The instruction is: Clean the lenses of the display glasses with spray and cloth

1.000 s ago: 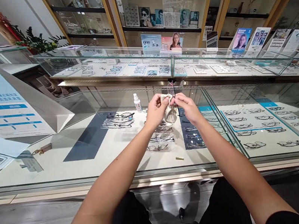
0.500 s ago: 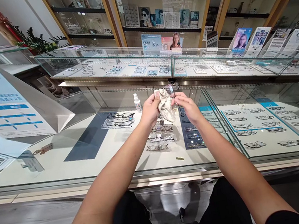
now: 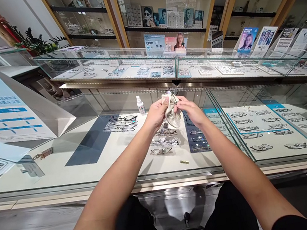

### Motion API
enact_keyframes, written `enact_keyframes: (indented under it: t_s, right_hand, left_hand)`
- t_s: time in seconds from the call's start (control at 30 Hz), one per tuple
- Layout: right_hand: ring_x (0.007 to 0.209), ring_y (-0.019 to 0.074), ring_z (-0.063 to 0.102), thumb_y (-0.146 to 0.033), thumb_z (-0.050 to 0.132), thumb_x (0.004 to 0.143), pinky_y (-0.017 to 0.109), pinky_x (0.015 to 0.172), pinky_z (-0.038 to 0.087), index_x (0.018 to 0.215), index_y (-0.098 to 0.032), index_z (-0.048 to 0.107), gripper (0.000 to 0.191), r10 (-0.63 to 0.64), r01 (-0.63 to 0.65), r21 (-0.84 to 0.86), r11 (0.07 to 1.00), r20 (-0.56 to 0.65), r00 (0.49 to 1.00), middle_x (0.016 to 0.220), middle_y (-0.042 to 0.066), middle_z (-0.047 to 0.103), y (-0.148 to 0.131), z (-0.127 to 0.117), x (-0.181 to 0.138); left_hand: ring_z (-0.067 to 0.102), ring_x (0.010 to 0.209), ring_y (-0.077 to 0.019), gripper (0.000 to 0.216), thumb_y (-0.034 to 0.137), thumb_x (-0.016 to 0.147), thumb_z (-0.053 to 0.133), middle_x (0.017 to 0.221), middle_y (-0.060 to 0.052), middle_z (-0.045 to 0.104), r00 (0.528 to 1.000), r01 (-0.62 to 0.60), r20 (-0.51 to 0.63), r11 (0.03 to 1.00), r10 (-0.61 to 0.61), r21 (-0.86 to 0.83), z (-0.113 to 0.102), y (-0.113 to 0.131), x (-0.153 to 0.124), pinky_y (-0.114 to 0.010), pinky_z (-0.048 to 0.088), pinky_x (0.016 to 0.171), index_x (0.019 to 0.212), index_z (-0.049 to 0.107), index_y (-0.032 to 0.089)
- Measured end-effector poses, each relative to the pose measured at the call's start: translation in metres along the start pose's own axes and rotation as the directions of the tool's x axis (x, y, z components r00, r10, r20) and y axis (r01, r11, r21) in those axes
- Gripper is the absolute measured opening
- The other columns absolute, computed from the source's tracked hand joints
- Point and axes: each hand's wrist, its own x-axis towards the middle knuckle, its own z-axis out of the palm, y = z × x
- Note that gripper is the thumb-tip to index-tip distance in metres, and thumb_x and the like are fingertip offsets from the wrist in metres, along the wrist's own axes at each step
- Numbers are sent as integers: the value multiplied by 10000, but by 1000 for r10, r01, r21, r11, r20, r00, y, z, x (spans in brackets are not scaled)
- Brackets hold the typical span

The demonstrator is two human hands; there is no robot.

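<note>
My left hand (image 3: pixel 157 113) is closed on a crumpled cream cloth (image 3: pixel 174 118), thumb on top. Close against it, my right hand (image 3: pixel 191 111) pinches a pair of eyeglasses (image 3: pixel 175 93), whose lens and rim show just above the cloth. The cloth lies against the frame and hides much of it. Both hands are above the glass counter. Below them, several eyeglasses (image 3: pixel 161 151) lie in a column on the white surface. A small white spray bottle (image 3: pixel 140 106) stands just beyond my left hand.
More eyeglasses (image 3: pixel 123 118) lie near a dark grey mat (image 3: pixel 88 144) to the left. Other frames (image 3: pixel 261 147) fill the case at right. A blue-and-white sign (image 3: pixel 3 104) stands at far left. Behind is another glass showcase (image 3: pixel 124 80). A small gold-green piece (image 3: pixel 184 161) lies near the front edge.
My hands have come closer together, and the cloth has shifted right, now wrapped around part of the eyeglasses. Less of the frame shows than before.
</note>
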Motion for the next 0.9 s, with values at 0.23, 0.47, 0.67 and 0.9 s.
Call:
enact_keyframes:
  t_s: [0.23, 0.47, 0.67, 0.9]
  right_hand:
    - [1525, 326, 477, -543, 774, 878, 395, 1323, 295, 752, -242, 799, 327, 17, -18, 29, 999, 43, 999, 1440, 71, 635, 2, 1, 1]
    - [1445, 312, 521, -551, 789, 873, 409, 1307, 297, 773, -235, 818, 332, 17, -19, 33, 999, 68, 998, 1374, 81, 621, 3, 4, 0]
    - [1352, 295, 557, -582, 763, 909, 419, 1261, 344, 795, -234, 828, 372, 5, -5, 1, 1000, 96, 995, 1295, 79, 628, -1, 8, -4]
    - [1448, 311, 510, -608, 761, 903, 417, 1297, 309, 789, -241, 818, 388, 2, -1, -8, 1000, 91, 996, 1268, 82, 650, 3, 11, -2]
  left_hand:
    - [668, 637, -129, 620, 473, 569, 1101, 724, -40, 759, 1000, 5, -4, 999, -5, -41, 1, 4, -1, -222, 520, 633, 958, 788, 105]
    - [660, 602, -132, 588, 486, 575, 1088, 667, -31, 739, 997, -68, -22, 998, 69, 17, 6, 11, -5, -232, 530, 626, 901, 763, 121]
    - [598, 509, -129, 605, 616, 616, 1037, 574, -13, 676, 990, -130, -44, 988, 134, 84, 10, 13, -8, -242, 459, 533, 809, 708, 146]
    - [604, 509, -125, 633, 717, 690, 964, 590, -29, 700, 987, -145, -61, 985, 151, 93, 5, 9, -4, -244, 479, 547, 780, 701, 149]
